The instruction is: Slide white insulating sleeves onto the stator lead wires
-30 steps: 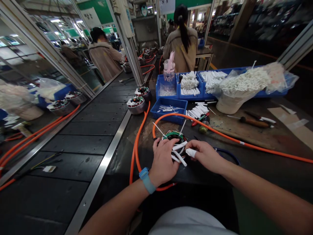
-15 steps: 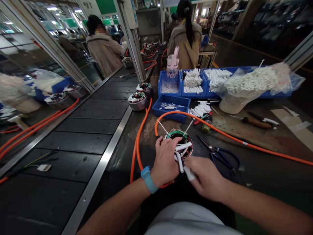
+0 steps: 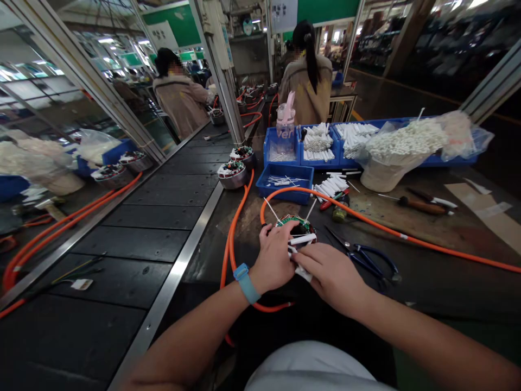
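A motor stator (image 3: 298, 221) with green and red windings sits on the bench in front of me, two thin white sticks poking up from its far rim. My left hand (image 3: 275, 259), with a blue wristband, is closed around its near left side. White sleeves (image 3: 303, 239) lie across its opening. My right hand (image 3: 334, 276) is at the near side, thumb and fingers pinched together close to the left fingertips. Something white shows below those fingers; whether it is a sleeve or a finger covering I cannot tell. The hands hide the stator's near part.
Blue-handled pliers (image 3: 376, 260) lie to the right. An orange cable (image 3: 350, 209) arches behind the stator. Farther back are a blue tray (image 3: 285, 190), loose white sleeves (image 3: 331, 185), bins and a bagged tub (image 3: 401, 146). A conveyor (image 3: 138, 244) runs along the left. Two people (image 3: 307, 76) are ahead.
My right hand has moved left and up against the stator's near side, meeting my left hand. My left hand stays on the stator. The view has tilted up slightly.
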Demonstrator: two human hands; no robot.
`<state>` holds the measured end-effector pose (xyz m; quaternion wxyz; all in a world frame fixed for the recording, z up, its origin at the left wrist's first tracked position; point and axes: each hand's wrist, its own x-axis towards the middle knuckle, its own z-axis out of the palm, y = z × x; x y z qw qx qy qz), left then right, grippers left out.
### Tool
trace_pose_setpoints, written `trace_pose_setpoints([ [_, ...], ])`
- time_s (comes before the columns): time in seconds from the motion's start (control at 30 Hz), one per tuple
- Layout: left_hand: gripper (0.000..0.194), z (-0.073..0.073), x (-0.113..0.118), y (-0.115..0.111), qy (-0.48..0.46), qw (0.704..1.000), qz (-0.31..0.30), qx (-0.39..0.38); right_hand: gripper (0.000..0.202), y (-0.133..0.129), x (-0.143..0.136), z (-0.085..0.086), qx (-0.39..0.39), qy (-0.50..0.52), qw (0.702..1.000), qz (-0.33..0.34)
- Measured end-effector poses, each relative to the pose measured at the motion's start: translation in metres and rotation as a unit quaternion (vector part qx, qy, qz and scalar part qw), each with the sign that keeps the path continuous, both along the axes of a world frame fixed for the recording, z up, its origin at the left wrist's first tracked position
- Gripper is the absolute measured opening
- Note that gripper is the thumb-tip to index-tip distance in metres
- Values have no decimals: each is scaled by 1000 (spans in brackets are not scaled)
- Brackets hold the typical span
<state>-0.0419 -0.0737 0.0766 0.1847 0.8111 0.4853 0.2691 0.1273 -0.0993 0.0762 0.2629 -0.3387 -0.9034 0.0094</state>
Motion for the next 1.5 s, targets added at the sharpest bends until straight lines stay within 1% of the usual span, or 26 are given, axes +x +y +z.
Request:
trace_pose_setpoints([
  [0.1,72,0,-1,2,6,1000,-7,-2,33,-1,-6,-4,33,4,999,9],
  [0.17,71,2,-1,4,19,1000,-18,0,32,1,-6,-3,25,7,999,20],
  [0.23,67,5,0,7,36,999,-38,-7,28,5,-4,3,-16,3,999,31],
  [0.3,64,8,0,10,50,997,-57,-22,23,14,-1,12,-79,-12,996,34],
  [0.37,62,11,0,12,53,995,-69,-37,19,25,1,23,-149,-18,988,38],
  [0.43,60,12,0,13,51,995,-77,-44,14,35,2,33,-206,0,978,42],
  [0.53,59,12,-1,12,47,995,-79,-40,11,45,-2,43,-254,6,967,36],
  [0.6,62,9,-3,10,39,996,-72,-31,13,44,-5,46,-249,-28,968,32],
  [0.73,66,4,-6,8,15,998,-55,-26,15,31,-11,43,-186,-124,974,45],
  [0.8,64,4,-6,9,6,998,-58,-34,16,26,-14,43,-162,-165,972,46],
  [0.87,58,5,-5,10,1,997,-63,-35,18,26,-18,47,-146,-192,969,42],
  [0.97,50,7,-3,12,16,997,-66,-28,18,35,-22,58,-157,-215,963,50],
  [1.03,50,8,-2,13,34,997,-67,-26,17,43,-22,64,-169,-212,960,63],
  [1.13,55,7,-2,13,43,996,-72,-26,17,53,-17,67,-179,-192,963,64],
  [1.27,68,7,-3,12,30,998,-51,-32,15,56,-11,66,-204,-185,959,66],
  [1.33,71,6,-3,12,28,998,-50,-33,18,55,-14,70,-208,-208,952,79],
  [1.43,70,4,-4,14,33,997,-66,-23,19,55,-22,76,-197,-264,939,93],
  [1.5,71,2,-5,15,36,996,-75,-13,17,55,-27,78,-186,-273,939,97],
])
